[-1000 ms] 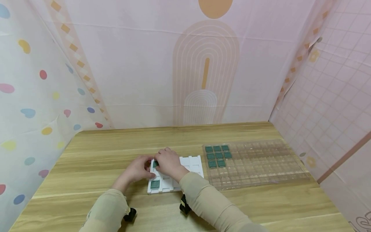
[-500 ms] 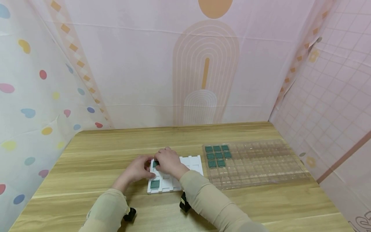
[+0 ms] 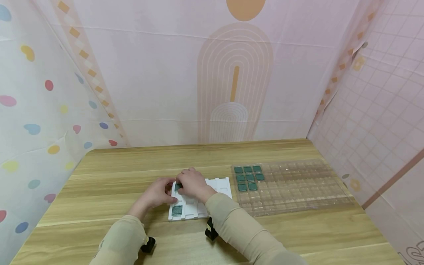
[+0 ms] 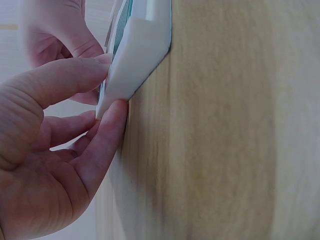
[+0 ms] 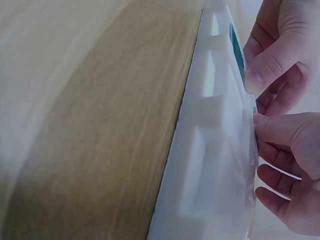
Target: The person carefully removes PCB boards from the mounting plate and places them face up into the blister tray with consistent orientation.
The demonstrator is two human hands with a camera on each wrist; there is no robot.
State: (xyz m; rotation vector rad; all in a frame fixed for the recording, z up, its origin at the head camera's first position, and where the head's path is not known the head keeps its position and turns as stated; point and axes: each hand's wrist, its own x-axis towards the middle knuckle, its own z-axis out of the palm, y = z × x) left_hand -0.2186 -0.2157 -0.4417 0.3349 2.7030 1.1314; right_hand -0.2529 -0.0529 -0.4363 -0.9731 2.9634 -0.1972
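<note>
Over the back left part of a white slotted tray [image 3: 220, 186], my right hand [image 3: 193, 184] bends down with its fingertips on a small green circuit board [image 3: 178, 187], partly hidden by them. My left hand [image 3: 159, 192] grips the tray's left edge. In the left wrist view, its thumb lies on the upper rim of the tray [image 4: 137, 55] and its fingers reach along the side. Another green board [image 3: 177, 210] lies in the tray's front left pocket. The right wrist view shows both hands' fingertips close together at the tray's far side.
To the right lies a large clear plastic tray [image 3: 298, 187] with many pockets. Several green boards [image 3: 250, 177] fill its left end. The wooden table [image 3: 109, 176] ends at fabric-covered walls at the back and sides. A black wrist camera [image 3: 211, 230] is strapped under each forearm.
My right forearm has shifted very slightly. Both hands stay where they were on the white tray and the board.
</note>
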